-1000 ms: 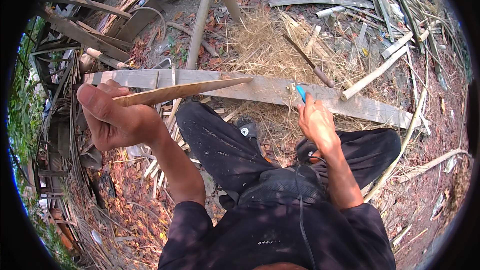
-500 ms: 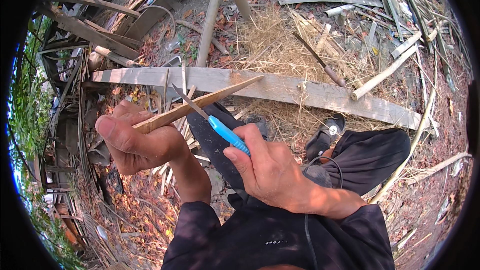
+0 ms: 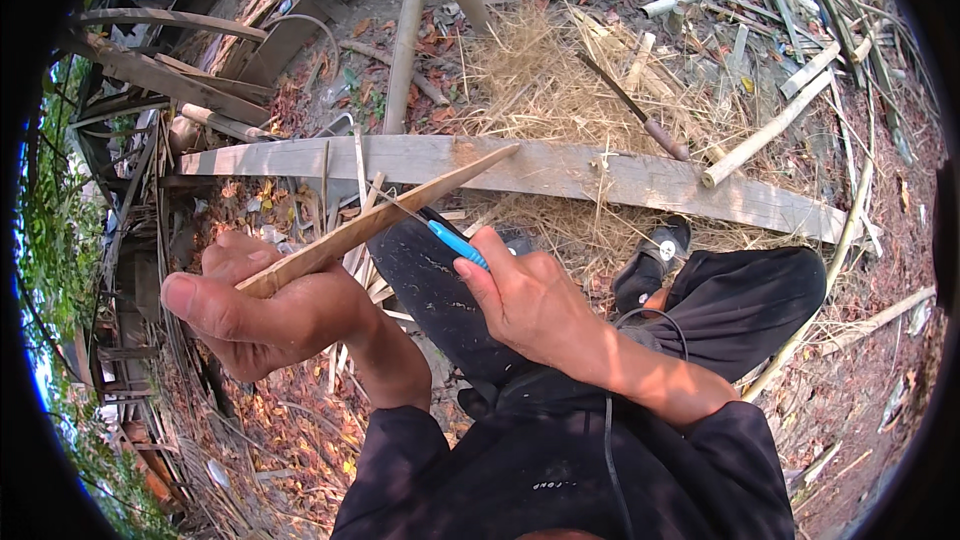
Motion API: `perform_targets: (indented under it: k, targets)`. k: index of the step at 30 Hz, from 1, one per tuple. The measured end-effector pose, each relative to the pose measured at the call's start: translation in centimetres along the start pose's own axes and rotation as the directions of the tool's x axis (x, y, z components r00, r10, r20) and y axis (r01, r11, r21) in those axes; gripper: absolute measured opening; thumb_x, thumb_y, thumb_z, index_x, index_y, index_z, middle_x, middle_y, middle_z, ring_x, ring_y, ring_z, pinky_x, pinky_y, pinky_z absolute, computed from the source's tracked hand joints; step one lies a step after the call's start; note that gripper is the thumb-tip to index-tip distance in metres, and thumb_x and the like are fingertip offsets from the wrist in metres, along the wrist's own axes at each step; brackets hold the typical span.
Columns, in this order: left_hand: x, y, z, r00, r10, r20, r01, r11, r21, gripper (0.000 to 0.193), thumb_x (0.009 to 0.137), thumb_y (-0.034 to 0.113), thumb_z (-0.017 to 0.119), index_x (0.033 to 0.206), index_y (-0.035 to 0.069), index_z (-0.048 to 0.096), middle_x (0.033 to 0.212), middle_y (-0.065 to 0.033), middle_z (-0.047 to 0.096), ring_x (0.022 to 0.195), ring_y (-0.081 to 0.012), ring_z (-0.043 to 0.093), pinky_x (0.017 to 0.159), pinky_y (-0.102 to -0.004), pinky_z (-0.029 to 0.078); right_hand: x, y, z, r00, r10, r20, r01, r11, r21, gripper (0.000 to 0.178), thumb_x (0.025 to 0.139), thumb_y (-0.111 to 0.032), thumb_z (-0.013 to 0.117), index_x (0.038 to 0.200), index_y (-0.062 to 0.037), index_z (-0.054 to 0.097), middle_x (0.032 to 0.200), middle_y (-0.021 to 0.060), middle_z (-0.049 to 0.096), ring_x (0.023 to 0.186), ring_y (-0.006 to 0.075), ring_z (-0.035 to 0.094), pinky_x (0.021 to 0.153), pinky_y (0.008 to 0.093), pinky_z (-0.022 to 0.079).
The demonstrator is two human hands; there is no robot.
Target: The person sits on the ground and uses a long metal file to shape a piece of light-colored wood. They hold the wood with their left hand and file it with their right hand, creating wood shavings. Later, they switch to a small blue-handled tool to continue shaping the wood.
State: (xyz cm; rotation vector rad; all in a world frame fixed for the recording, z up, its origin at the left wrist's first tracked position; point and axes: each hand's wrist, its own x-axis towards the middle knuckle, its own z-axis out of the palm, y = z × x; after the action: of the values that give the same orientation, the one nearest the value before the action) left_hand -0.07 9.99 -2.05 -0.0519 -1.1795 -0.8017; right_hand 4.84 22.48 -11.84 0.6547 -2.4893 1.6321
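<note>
My left hand [image 3: 285,315] is closed around the thick end of a flat wooden stick [image 3: 385,215], which tapers to a point up and to the right. In my right hand [image 3: 545,310] is a knife with a bright blue handle [image 3: 460,243], gripped between thumb and fingers. Its thin blade [image 3: 408,208] lies against the stick about midway along, on the side facing me. The blade's tip overlaps the wood, and how deep the edge bites cannot be made out.
A long grey plank [image 3: 560,168] lies crosswise ahead of my legs. Beyond it are dry straw [image 3: 520,60], a dark-bladed machete [image 3: 640,115] and a pale pole [image 3: 750,145]. Weathered timber [image 3: 185,80] is stacked at left; wood slivers and leaves litter the ground.
My left hand and the stick have moved left and slightly down. The knife's blade has turned flatter, its tip shifting right and down along the stick, while my right hand has risen slightly.
</note>
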Motion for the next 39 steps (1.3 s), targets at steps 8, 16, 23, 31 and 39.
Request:
perform_targets:
  k: [8,16,23,31,39]
  targets:
    - [-0.4,0.5,0.1,1.000,-0.030,-0.007,0.029,0.991,-0.127,0.044,0.091,0.020,0.055,0.052,0.008,0.038,0.049,0.0005,0.035,0.041,-0.0073,0.033,0.040,-0.0228,0.024,-1.7,10.0,0.4,0.962,0.273,0.003,-0.253,0.894,-0.371,0.034,0.097,-0.030,0.041,0.094,0.0029,0.049,0.059,0.0258,0.056,0.056,0.0466,0.057,0.050,0.0517,0.046]
    - [0.2,-0.3,0.5,0.995,-0.010,0.095,0.015,0.999,-0.048,0.045,0.096,0.022,0.043,0.055,0.009,0.033,0.047,0.0010,0.031,0.041,-0.0077,0.028,0.042,-0.0234,0.022,-1.6,-2.3,-4.6,0.996,0.077,0.048,-0.084,0.981,0.173,0.022,0.095,-0.019,0.048,0.093,0.0028,0.044,0.060,0.0218,0.053,0.052,0.0413,0.055,0.045,0.0464,0.040]
    - [1.0,0.2,-0.6,0.921,-0.064,0.385,0.068,0.998,0.005,0.048,0.099,0.034,0.033,0.061,0.005,0.036,0.056,-0.0046,0.038,0.052,-0.0136,0.039,0.049,-0.0254,0.028,-0.7,-7.1,-4.0,0.998,-0.050,0.048,0.034,0.957,0.289,0.017,0.093,-0.014,0.051,0.096,0.0016,0.045,0.056,0.0173,0.050,0.049,0.0385,0.054,0.043,0.0423,0.039]
    - [1.3,0.5,-1.3,0.860,0.020,0.511,-0.039,0.999,0.027,0.051,0.100,0.042,0.030,0.064,0.006,0.034,0.060,-0.0030,0.035,0.054,-0.0120,0.038,0.048,-0.0235,0.027,0.4,-4.9,-1.8,0.999,-0.040,-0.009,0.041,0.992,0.117,0.019,0.091,-0.013,0.054,0.095,0.0033,0.044,0.054,0.0202,0.051,0.046,0.0381,0.054,0.040,0.0432,0.039]
    - [1.9,1.2,-1.7,0.772,-0.067,0.632,-0.025,0.990,0.136,0.061,0.098,0.051,0.021,0.072,0.001,0.042,0.066,-0.0077,0.047,0.056,-0.0168,0.043,0.052,-0.0276,0.033,0.6,-9.2,-4.4,0.989,-0.129,-0.074,0.143,0.964,0.225,0.019,0.091,-0.013,0.055,0.093,0.0027,0.044,0.049,0.0193,0.049,0.044,0.0380,0.054,0.038,0.0445,0.037]
